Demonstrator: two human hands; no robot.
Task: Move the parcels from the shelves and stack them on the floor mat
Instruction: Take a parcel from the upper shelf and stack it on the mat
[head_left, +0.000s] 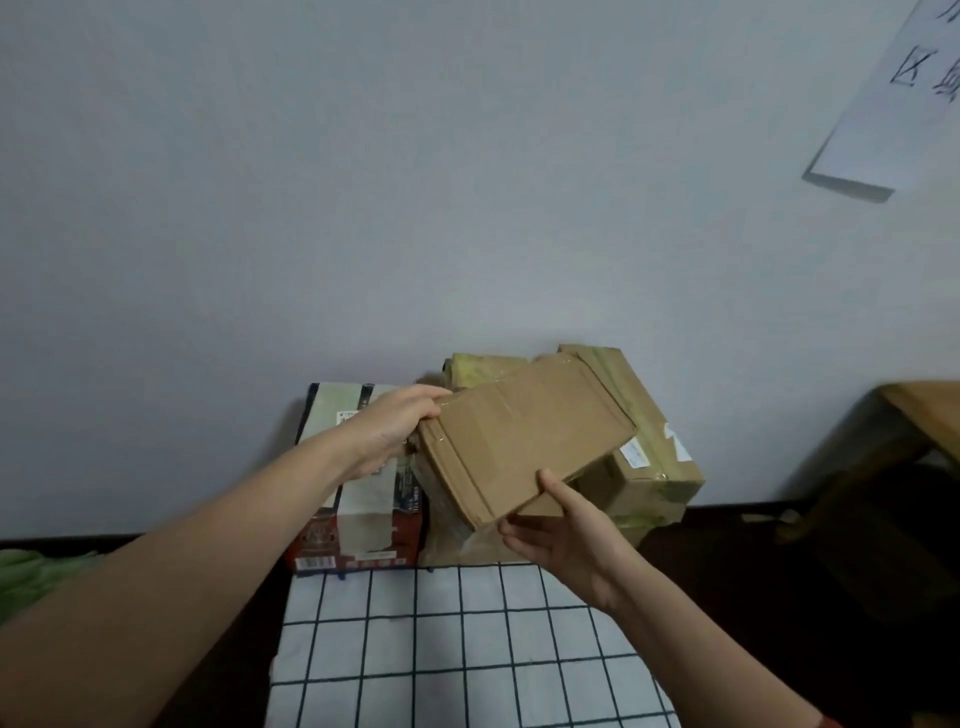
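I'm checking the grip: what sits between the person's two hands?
In the head view, a flat brown cardboard parcel, tilted, spans from the left hand to the right hand; both grip it.

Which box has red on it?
The printed box on the left of the pile. Its sides are red and white; the others are brown cardboard.

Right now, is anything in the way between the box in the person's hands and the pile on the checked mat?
Nothing visible. The left hand and right hand hold the flat brown box tilted over the taped parcels stacked at the far end of the checked mat. The printed carton stands beside them, to the left.
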